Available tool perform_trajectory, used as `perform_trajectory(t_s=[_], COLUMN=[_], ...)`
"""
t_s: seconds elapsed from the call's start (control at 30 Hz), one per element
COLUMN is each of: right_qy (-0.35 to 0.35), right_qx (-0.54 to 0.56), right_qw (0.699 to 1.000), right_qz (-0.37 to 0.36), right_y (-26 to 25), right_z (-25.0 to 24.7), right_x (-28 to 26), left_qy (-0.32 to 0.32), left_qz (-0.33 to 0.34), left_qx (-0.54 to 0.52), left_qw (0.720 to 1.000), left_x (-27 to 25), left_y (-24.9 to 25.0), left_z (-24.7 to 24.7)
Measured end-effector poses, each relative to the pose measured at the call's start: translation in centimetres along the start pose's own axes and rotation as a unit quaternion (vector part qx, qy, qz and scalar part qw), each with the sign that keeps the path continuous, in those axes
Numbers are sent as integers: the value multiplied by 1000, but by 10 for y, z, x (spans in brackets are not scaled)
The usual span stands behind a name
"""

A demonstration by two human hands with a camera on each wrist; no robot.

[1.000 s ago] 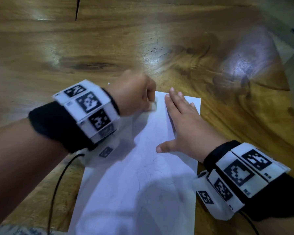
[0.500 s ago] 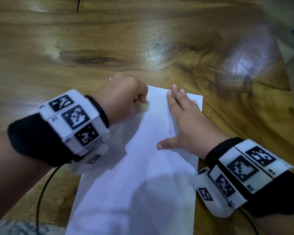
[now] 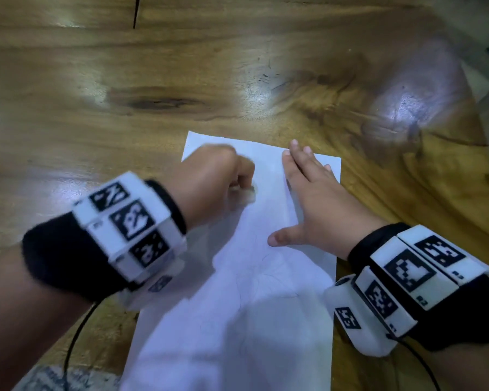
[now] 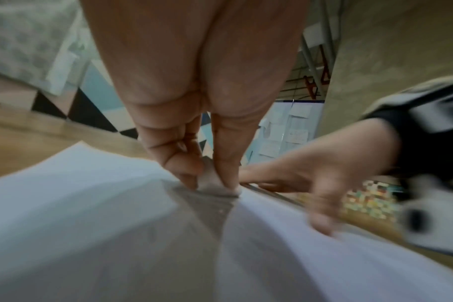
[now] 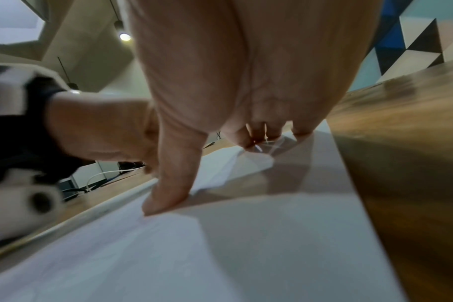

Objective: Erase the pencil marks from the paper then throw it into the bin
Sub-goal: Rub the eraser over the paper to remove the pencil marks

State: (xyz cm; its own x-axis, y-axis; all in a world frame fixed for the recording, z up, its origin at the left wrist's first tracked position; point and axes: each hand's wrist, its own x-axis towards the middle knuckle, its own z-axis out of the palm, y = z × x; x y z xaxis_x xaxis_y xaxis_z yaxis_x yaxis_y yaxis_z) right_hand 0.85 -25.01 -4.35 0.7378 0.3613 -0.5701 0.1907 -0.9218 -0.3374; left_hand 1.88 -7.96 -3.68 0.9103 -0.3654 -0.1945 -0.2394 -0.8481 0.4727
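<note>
Left hand (image 3: 218, 176) pinches eraser (image 4: 215, 183) on paper (image 3: 237, 320) — right hand (image 3: 314, 204) flat.

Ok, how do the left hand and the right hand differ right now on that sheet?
The left hand is curled into a tight grip, pinching a small eraser against the paper; the right hand lies flat, fingers straight, holding nothing. The left hand looks motion-blurred in the head view; the right hand looks sharp. The left hand sits near the sheet's top left corner, the right hand along its right edge. Both touch the paper.
</note>
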Motion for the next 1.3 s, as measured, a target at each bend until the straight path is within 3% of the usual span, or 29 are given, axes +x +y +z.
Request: perform_trajectory(t_s=[0.17, 0.33, 0.43, 0.5, 0.6, 0.77, 0.9, 1.07, 1.2, 1.3], right_qy=[-3, 2, 1, 1, 0, 5, 1, 8, 3, 0], right_qx=[-3, -5, -7, -7, -4, -4, -6, 1, -12, -20], right_qw=[1000, 1000, 1000, 1000, 1000, 1000, 1000, 1000, 1000, 1000], right_qz=[1, 2, 2, 1, 1, 3, 2, -6, -25, -24], right_y=[-2, -1, 0, 0, -1, -1, 0, 0, -2, -3], right_z=[-1, 0, 0, 0, 0, 0, 0, 0, -1, -2], right_x=[-2, -1, 0, 0, -1, -1, -1, -1, -2, -2], left_qy=[-66, 5, 11, -23, -94, 10, -2, -75, 14, 31], left_qz=[4, -40, 1, 35, 14, -28, 23, -18, -89, -80], left_qx=[-18, -19, -6, -18, -24, -8, -15, -43, -90, -56], left_qw=[998, 999, 1000, 999, 995, 1000, 1000, 996, 992, 995], left_x=[-27, 17, -1, -25, -31, 7, -33, -50, -25, -9], left_y=[-2, 5, 4, 0, -8, -4, -7, -11, -19, -16], left_z=[3, -3, 3, 7, 3, -7, 7, 7, -7, -6])
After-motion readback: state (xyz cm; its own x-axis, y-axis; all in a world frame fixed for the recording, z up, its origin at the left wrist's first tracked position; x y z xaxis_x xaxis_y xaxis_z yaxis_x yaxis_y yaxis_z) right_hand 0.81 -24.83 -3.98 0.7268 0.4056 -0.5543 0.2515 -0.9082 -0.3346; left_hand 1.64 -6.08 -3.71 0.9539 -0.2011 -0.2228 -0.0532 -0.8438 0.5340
